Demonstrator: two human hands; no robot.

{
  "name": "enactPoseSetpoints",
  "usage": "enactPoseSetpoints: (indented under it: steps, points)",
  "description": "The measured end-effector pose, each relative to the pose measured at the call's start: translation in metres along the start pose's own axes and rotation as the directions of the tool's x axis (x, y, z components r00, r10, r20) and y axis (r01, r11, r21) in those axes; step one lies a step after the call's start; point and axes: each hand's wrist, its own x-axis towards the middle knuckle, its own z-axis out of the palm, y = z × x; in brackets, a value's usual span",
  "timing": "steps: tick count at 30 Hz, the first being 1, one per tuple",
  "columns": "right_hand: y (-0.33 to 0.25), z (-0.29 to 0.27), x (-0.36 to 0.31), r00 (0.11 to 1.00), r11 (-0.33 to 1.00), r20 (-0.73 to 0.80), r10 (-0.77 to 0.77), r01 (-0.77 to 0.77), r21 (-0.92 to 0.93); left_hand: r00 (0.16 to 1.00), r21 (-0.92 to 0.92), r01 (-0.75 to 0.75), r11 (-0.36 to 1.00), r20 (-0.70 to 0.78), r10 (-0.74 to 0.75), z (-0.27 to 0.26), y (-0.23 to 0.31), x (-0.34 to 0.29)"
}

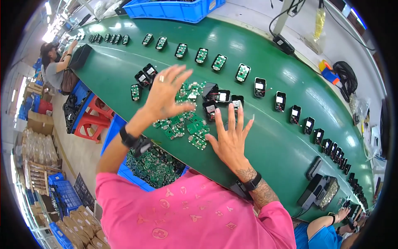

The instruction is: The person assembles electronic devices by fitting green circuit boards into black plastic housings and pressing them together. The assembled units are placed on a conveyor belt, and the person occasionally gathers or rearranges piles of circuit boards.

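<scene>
My left hand [163, 93] hovers with fingers spread at the left side of a heap of small green circuit boards [199, 126]; nothing shows in its grasp. Fingers apart, my right hand [232, 143] reaches over the right edge of that heap. Its fingertips overlap a few small black housings [224, 96] with white parts inside; whether they touch is unclear. Beyond my left hand stand more black housings [143, 78], and a housing with a green board in it [135, 92] is close by.
A curved row of black housings [219, 62], some holding green boards, runs along the green table [265, 141]. A blue bin of boards [155, 166] sits below the near edge. Another blue bin [170, 11] is at the back. People work at far left and lower right.
</scene>
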Motion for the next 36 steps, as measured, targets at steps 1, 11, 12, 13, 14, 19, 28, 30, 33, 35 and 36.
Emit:
enactPoseSetpoints:
  steps: [1,11,12,13,14,19,28,30,33,35,36]
  points:
    - [-0.006,0.010,0.002,0.999,0.999,-0.044,-0.028,0.029,0.022,0.996,0.057,0.023,0.998,0.086,-0.027,0.004,-0.001,-0.031]
    - [-0.083,0.103,0.095,0.995,0.962,-0.085,0.046,-0.021,0.271,0.933,0.059,0.348,0.936,0.079,-0.352,0.044,0.023,-0.145]
    - [-0.085,0.104,0.106,0.993,0.976,-0.048,0.104,-0.093,0.195,0.934,0.060,0.344,0.937,0.079,-0.348,0.047,0.029,-0.151]
    - [-0.085,0.106,0.115,0.987,0.981,-0.013,0.160,-0.158,0.116,0.914,0.074,0.394,0.916,0.074,-0.399,0.051,0.037,-0.156]
    - [-0.084,0.111,0.123,0.976,0.971,-0.037,0.213,-0.207,0.123,0.891,0.086,0.442,0.893,0.069,-0.448,0.055,0.041,-0.158]
    - [-0.085,0.120,0.119,0.972,0.963,0.044,0.233,-0.237,0.127,0.833,0.036,0.547,0.836,0.075,-0.548,0.063,0.044,-0.160]
    - [-0.087,0.110,0.133,0.988,0.991,0.119,0.102,-0.111,0.073,0.790,0.108,0.611,0.784,-0.025,-0.612,0.054,0.028,-0.155]
    - [-0.089,0.108,0.132,0.962,0.994,0.267,0.050,-0.075,0.081,0.789,0.111,0.611,0.784,-0.006,-0.614,0.055,0.024,-0.156]
    - [-0.086,0.113,0.114,0.963,0.995,0.268,-0.020,-0.007,0.101,0.798,0.082,0.599,0.797,0.016,-0.602,0.050,0.024,-0.154]
    - [-0.090,0.099,0.111,0.963,0.991,0.268,-0.015,-0.022,0.135,0.807,0.058,0.589,0.806,0.010,-0.591,0.046,0.022,-0.151]
    - [-0.089,0.091,0.112,0.952,0.990,0.304,-0.025,-0.019,0.143,0.809,0.090,0.582,0.808,0.035,-0.587,0.045,0.022,-0.150]
